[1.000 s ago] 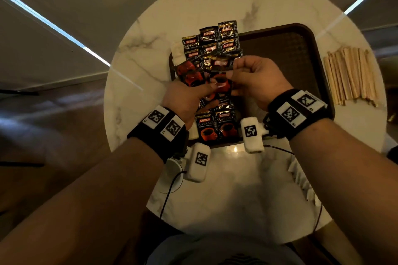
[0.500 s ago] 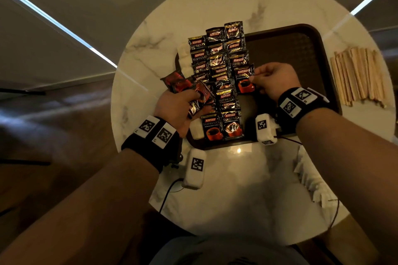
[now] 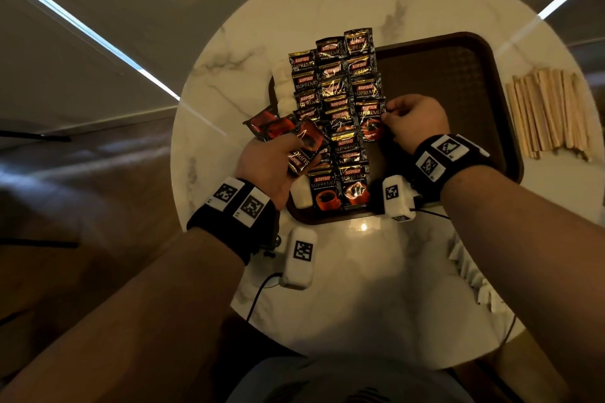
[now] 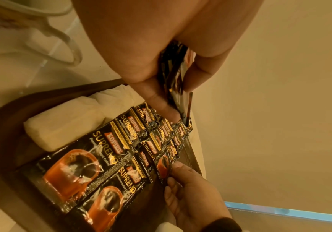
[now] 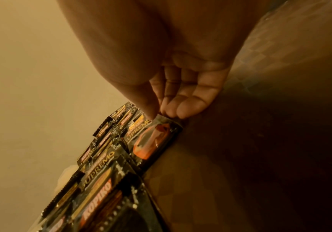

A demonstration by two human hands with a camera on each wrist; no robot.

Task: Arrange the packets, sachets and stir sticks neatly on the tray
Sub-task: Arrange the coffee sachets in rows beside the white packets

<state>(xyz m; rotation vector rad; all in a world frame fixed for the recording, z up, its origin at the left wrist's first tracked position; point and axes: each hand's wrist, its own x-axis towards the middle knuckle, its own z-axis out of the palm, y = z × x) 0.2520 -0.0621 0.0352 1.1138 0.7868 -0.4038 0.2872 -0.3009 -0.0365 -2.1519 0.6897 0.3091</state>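
Left hand (image 3: pixel 271 160) is gripping a fan of packets (image 3: pixel 294 137) at the tray's (image 3: pixel 491 82) 9 o'clock edge, thumb and fingers curled round them. Right hand (image 3: pixel 414 123) is pinching the right edge of one packet (image 3: pixel 371 121) lying at the near end of the right column. Rows of packets (image 3: pixel 337 91) are overlapping on the tray's left half, white sachets (image 3: pixel 284 85) beside them at 9 o'clock. Sticks (image 3: pixel 550 111) are lying on the table (image 3: pixel 360 288) at the tray's 3 o'clock, off it. More sachets (image 3: pixel 471 275) are sitting at the table's 4 o'clock.
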